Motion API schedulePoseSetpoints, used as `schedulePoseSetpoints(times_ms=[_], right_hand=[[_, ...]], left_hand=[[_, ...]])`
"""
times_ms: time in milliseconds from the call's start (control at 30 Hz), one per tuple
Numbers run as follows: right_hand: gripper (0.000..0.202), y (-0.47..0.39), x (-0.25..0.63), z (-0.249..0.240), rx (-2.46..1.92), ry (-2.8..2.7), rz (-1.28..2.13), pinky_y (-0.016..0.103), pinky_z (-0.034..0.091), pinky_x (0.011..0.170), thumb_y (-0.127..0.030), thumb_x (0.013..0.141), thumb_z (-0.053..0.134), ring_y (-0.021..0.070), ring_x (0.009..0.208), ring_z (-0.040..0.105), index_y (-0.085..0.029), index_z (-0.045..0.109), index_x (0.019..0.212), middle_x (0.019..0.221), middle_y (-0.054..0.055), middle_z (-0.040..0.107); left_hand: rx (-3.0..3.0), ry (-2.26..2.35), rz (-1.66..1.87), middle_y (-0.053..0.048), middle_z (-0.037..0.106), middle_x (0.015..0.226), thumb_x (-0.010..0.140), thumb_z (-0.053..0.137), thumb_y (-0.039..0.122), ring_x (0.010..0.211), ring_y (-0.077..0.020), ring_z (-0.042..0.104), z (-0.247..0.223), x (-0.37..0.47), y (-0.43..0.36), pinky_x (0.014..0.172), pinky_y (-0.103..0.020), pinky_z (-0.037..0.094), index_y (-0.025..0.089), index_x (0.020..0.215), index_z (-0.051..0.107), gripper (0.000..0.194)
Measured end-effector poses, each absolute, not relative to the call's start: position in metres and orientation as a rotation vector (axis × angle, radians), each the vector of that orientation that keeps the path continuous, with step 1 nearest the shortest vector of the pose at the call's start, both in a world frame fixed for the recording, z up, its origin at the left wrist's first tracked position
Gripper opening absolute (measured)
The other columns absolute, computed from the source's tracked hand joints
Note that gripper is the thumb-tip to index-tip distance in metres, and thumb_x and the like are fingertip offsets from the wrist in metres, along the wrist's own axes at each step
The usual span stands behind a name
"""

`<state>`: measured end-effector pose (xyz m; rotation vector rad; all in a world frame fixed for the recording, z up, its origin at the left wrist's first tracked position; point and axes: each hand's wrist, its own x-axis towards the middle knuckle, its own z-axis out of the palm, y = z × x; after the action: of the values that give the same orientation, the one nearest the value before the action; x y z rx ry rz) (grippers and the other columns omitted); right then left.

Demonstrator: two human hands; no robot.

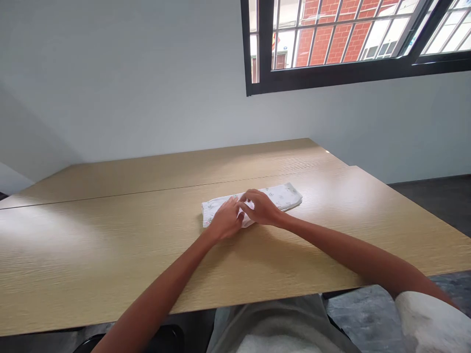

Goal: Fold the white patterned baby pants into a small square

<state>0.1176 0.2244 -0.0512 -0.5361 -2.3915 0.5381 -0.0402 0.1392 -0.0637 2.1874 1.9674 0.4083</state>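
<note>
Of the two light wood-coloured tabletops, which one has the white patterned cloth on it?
The near tabletop carries the white cloth. It is closest to the camera; the far tabletop lies behind it, along the wall.

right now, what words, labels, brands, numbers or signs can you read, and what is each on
No text can be read.
Folded white cloth with small printed motifs: marks too small to tell if any are letters.
Small red-and-yellow patch beyond the black-framed window: too blurred to read.
Pale wood-grain table: no text visible.
</note>
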Motion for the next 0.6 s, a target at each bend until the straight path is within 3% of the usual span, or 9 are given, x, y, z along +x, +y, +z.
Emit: schedulePoseSetpoints(times_ms=[67,133,233,333,433,600], right_hand=[[0.038,0.234,0.096,-0.06,-0.603,-2.378,0.637,0.036,0.044,0.097,-0.034,0.1,0.047,0.0256,0.117,0.055,-0.009,0.056,0.128,0.127,0.018,0.06],[0.053,0.241,0.082,-0.072,-0.635,-2.474,0.668,0.04,0.039,0.107,-0.041,0.103,0.041,0.0286,0.132,0.045,-0.005,0.042,0.142,0.141,0.022,0.049],[0.063,0.25,0.084,-0.088,-0.594,-2.703,0.572,0.046,0.027,0.118,-0.051,0.104,0.034,0.0301,0.144,0.031,-0.006,0.037,0.148,0.153,0.021,0.036],[0.072,0.264,0.111,-0.093,-0.635,-2.851,0.417,0.049,0.014,0.122,-0.058,0.102,0.032,0.0303,0.149,0.019,-0.007,0.03,0.154,0.159,0.018,0.023],[0.081,0.286,0.149,-0.091,-0.788,-2.876,0.334,0.05,0.012,0.123,-0.066,0.099,0.032,0.0311,0.15,0.015,-0.008,0.028,0.155,0.161,0.016,0.019],[0.086,0.311,0.199,-0.092,-1.055,-2.791,0.188,0.048,0.013,0.123,-0.07,0.096,0.029,0.0308,0.149,0.018,-0.007,0.03,0.154,0.16,0.018,0.022]], left_hand=[[2.284,1.855,0.4,-0.012,0.052,0.146,0.094,0.039,0.025,0.143,-0.0318,0.037,-0.066,-0.031,0.153,0.12,-0.049,0.03,0.016,0.139,0.051,0.048],[2.34,1.801,0.31,-0.011,0.05,0.147,0.092,0.043,0.027,0.144,-0.0336,0.034,-0.072,-0.026,0.16,0.123,-0.051,0.023,0.018,0.141,0.051,0.05],[2.259,1.988,0.328,-0.013,0.035,0.158,0.094,0.044,0.042,0.15,-0.0342,0.022,-0.083,-0.03,0.157,0.125,-0.054,0.014,0.017,0.153,0.034,0.064],[2.156,2.171,0.312,-0.018,0.025,0.161,0.092,0.04,0.065,0.152,-0.0355,0.015,-0.088,-0.043,0.145,0.124,-0.053,0.015,0.01,0.155,0.026,0.085],[2.095,2.264,0.222,-0.021,0.023,0.161,0.085,0.034,0.081,0.151,-0.0373,0.016,-0.084,-0.054,0.137,0.123,-0.052,0.017,0.006,0.154,0.026,0.102],[2.008,2.328,0.088,-0.023,0.019,0.161,0.076,0.034,0.09,0.151,-0.0361,0.018,-0.072,-0.063,0.136,0.124,-0.047,0.016,0.001,0.154,0.025,0.119]])
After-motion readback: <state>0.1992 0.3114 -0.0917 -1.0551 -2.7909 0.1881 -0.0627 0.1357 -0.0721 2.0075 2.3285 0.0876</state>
